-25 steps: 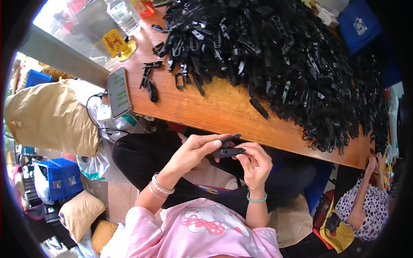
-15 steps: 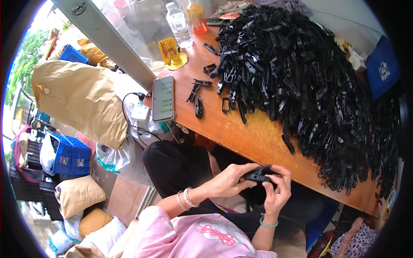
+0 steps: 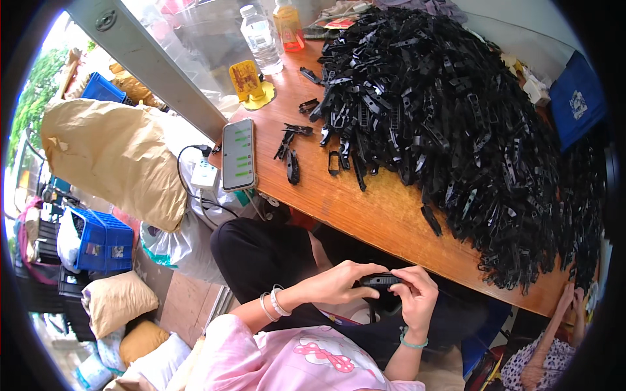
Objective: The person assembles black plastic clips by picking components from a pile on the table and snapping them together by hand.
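Above my lap, just in front of the table edge, I hold a small black plastic clip-like part (image 3: 380,281) between both hands. My left hand (image 3: 336,283) pinches its left end between thumb and fingers. At the other end, the thumb and fingertips of my right hand (image 3: 417,293) press on it, covering that end. On the wooden table (image 3: 339,202) lies a big heap of similar black parts (image 3: 430,111). Several loose ones, such as this single piece (image 3: 293,167), are scattered left of the heap.
A phone (image 3: 238,155) rests at the table's left corner, near a yellow stand (image 3: 248,83), a clear bottle (image 3: 261,40) and an orange-filled bottle (image 3: 289,27). A metal post (image 3: 156,65) rises there. Another person's hands (image 3: 568,301) show at the lower right. Blue crates (image 3: 104,240) and sacks stand left.
The black part has turned between my fingers and now shows a narrower side. My hands sit slightly lower. At lower right, the other person's hands show more. The whole view has shifted a little.
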Demonstrator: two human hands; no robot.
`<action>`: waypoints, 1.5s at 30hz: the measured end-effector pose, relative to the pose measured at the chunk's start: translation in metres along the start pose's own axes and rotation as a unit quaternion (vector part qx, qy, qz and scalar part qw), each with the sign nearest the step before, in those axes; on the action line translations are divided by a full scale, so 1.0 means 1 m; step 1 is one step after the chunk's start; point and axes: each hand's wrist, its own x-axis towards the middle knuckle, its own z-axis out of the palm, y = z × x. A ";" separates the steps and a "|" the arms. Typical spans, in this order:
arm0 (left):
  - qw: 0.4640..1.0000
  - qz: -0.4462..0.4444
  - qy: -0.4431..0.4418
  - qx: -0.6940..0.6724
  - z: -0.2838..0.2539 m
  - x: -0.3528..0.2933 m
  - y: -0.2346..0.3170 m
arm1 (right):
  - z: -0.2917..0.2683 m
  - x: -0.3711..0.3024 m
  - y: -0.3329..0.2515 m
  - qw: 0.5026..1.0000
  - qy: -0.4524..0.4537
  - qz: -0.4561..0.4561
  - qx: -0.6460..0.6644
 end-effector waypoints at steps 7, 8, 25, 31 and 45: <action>0.842 0.019 0.491 0.222 -0.038 0.002 -0.041 | 0.001 -0.005 0.012 0.998 0.050 0.018 -0.040; 0.783 0.008 0.562 0.268 -0.052 0.008 -0.042 | -0.002 -0.008 0.015 0.997 0.075 0.030 -0.020; 0.779 0.107 0.574 0.230 -0.079 0.061 -0.041 | -0.014 -0.028 0.029 0.991 0.118 0.061 -0.007; 0.807 0.157 0.438 0.363 -0.036 0.068 -0.045 | -0.010 -0.026 0.031 0.992 0.111 0.056 -0.003; 0.756 -0.032 0.545 0.362 -0.096 0.047 -0.064 | -0.097 -0.009 0.035 0.790 0.476 -0.022 -0.386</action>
